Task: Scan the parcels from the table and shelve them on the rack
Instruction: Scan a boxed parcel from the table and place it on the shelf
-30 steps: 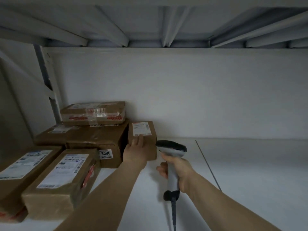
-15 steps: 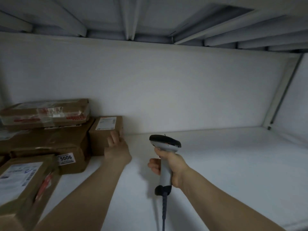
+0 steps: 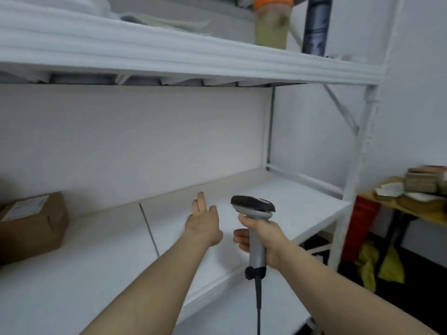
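Left hand (image 3: 204, 222): empty, fingers straight.
Right hand (image 3: 260, 234): holds my grey plastic scanner (image 3: 254, 209).
Risk: its black cord (image 3: 258, 298) may snag the white metal rack (image 3: 358, 165).

White metal rack (image 3: 360, 165) against a plain white wall (image 3: 416, 93), evenly lit. Its upper shelf (image 3: 169, 56) carries an orange-capped jar (image 3: 272, 22) and a dark cylinder (image 3: 315, 25) (both blurred). At far right, a wooden table (image 3: 411, 211) stands over a dark floor (image 3: 423, 298), with yellow bags (image 3: 391, 264) beneath it.
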### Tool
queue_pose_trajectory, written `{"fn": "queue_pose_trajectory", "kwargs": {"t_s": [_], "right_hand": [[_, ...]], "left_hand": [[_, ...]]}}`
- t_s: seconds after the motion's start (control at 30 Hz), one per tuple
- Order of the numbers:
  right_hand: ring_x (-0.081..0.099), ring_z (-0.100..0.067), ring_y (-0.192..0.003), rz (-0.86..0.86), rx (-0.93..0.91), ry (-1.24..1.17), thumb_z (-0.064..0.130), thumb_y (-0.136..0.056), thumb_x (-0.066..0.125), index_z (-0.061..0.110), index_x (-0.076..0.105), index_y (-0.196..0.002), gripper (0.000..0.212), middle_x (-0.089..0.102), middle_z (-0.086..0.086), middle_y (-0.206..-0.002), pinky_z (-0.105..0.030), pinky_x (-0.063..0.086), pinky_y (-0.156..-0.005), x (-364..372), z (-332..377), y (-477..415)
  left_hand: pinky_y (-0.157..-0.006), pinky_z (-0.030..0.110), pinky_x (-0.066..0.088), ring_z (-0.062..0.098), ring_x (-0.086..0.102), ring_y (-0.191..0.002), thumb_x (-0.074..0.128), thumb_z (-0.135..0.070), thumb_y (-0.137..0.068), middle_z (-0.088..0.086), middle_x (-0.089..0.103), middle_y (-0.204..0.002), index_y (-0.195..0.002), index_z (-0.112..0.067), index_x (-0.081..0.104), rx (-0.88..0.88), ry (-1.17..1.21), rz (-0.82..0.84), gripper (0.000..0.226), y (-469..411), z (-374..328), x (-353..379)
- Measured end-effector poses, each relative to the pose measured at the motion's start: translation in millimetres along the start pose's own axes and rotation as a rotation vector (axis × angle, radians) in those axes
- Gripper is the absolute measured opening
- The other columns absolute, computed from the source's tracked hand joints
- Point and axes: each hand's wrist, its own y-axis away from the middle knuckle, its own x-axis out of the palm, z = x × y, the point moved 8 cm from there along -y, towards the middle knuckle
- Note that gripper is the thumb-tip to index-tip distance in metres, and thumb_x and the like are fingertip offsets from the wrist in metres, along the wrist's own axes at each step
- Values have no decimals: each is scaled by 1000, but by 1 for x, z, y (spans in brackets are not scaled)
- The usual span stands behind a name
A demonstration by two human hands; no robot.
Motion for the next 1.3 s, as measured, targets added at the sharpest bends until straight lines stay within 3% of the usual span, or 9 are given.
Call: {"fn": "queue_pose_trajectory", "kwargs": {"t_s": [0.2, 0.27, 0.53, 0.63, 0.9, 0.97, 1.1, 1.3], "right_hand": [[65, -24, -58, -260, -74, -45, 21, -86, 72, 6, 62, -95, 19, 69, -16, -72, -27, 50, -49, -183, 34, 52], [62, -21, -49, -342, -109, -31, 20, -86, 72, 6, 63, -94, 19, 67, -15, -66, -25, 49, -47, -239, 41, 76], [55, -17, -46, -697, -129, -13, 21, -82, 76, 6, 63, -82, 21, 62, -10, -57, -31, 49, -54, -452, 56, 183], [55, -18, -48, -847, -114, -12, 22, -81, 77, 4, 64, -92, 24, 62, -11, -62, -31, 49, -54, -525, 57, 217], [45, -17, -41, -1122, 2, 214, 0, -79, 74, 4, 56, -76, 19, 55, -8, -54, -28, 40, -46, -687, 61, 268], [45, -18, -41, -1167, 20, 253, -4, -77, 73, 4, 55, -73, 20, 55, -9, -54, -29, 40, -47, -723, 68, 269], [47, -18, -42, -1256, 19, 255, -3, -77, 73, 5, 56, -74, 19, 56, -8, -55, -31, 42, -49, -797, 100, 258], [45, -17, -39, -1334, -18, 170, 0, -78, 73, 3, 57, -72, 17, 54, -7, -51, -27, 39, -42, -897, 138, 247]], "left_hand": [[-102, 36, 36, 31, -4, -145, 58, -22, -86, 15, -19, -155, -142, -13, 32, 256, 41, 38, 63, 23, -189, 26], [-101, 37, 36, 31, -3, -144, 59, -25, -85, 14, -19, -155, -141, -13, 34, 328, 56, 69, 62, 34, -247, 38], [-111, 42, 25, 34, -6, -144, 62, -29, -85, 15, -19, -155, -141, -12, 33, 632, 83, 180, 65, 82, -468, 80], [-109, 43, 31, 34, -6, -145, 63, -28, -85, 15, -20, -156, -140, -14, 35, 730, 67, 199, 63, 95, -536, 92], [-97, 39, 41, 33, -5, -145, 61, -26, -86, 14, -18, -156, -136, -14, 39, 880, 49, 284, 55, 93, -699, 144], [-100, 39, 40, 33, -7, -146, 61, -25, -87, 14, -20, -156, -139, -14, 36, 916, 63, 321, 59, 88, -742, 160], [-105, 42, 39, 34, -5, -145, 60, -25, -88, 14, -21, -155, -142, -15, 33, 969, 90, 376, 61, 66, -835, 182], [-98, 40, 42, 34, 10, -143, 61, -29, -88, 17, -16, -155, -138, -17, 37, 1027, 79, 411, 57, 35, -962, 204]]}}
